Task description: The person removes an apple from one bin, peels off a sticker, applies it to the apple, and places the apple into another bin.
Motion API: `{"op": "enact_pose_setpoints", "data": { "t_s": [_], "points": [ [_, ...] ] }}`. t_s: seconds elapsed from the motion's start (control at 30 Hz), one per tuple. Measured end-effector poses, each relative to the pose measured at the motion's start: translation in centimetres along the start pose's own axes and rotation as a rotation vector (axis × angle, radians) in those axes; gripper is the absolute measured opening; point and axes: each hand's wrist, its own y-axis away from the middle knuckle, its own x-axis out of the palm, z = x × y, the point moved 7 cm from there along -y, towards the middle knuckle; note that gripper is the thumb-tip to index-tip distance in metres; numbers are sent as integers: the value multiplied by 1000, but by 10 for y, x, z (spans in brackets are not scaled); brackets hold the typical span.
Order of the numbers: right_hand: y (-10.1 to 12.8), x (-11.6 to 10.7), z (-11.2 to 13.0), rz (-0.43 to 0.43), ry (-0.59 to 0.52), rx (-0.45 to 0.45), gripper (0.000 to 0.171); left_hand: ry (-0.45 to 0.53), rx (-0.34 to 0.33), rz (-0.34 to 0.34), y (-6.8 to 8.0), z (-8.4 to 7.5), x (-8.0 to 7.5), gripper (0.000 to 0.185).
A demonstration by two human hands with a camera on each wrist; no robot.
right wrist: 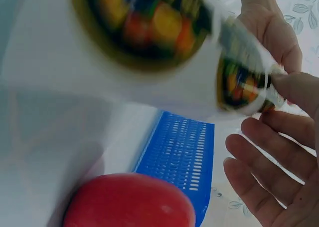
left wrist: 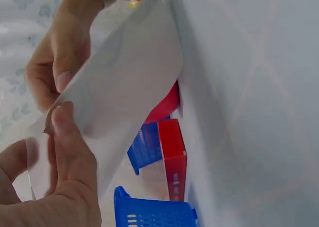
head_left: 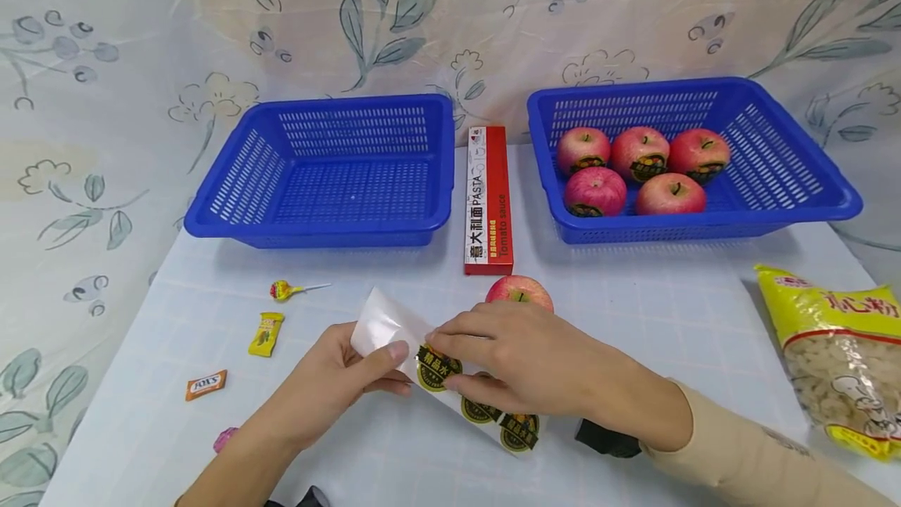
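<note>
A white sheet of round black-and-gold fruit stickers [head_left: 387,327] is held up at a slant over the table in the head view. My left hand [head_left: 327,386] grips its upper left end, thumb on the printed face and fingers behind. Over the sheet, my right hand [head_left: 531,354] pinches the edge of a sticker [head_left: 438,370] between thumb and index finger. The other right fingers [right wrist: 256,172] spread loosely in the right wrist view. Just behind the right hand sits a red apple [head_left: 524,289], partly hidden by it. The sheet's plain back [left wrist: 129,72] fills much of the left wrist view.
At the back left stands a blue basket [head_left: 320,237]; a second blue basket [head_left: 704,225] holds several stickered apples. Between them lies a pasta box [head_left: 489,202]. A lollipop [head_left: 281,290] and wrapped candies [head_left: 266,334] lie left, a yellow food bag [head_left: 838,358] right.
</note>
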Motion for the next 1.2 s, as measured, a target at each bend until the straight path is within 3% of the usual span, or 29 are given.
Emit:
{"op": "enact_pose_setpoints", "data": {
  "t_s": [0.3,0.43,0.63,0.83,1.2],
  "points": [
    [1,-7,1,-87,-128,-1,28,-60,129,-63,1,-9,6,30],
    [-1,-10,2,-110,-170,8,20,-155,181,-87,2,-12,8,22],
    [1,-14,1,-129,-237,49,20,-265,270,-71,4,-21,15,14],
    [-1,-15,0,-122,-316,84,13,-444,370,-107,5,-31,24,11],
    [-1,-12,0,-99,-360,150,11,-541,448,-57,6,-37,31,17]
  ]
}}
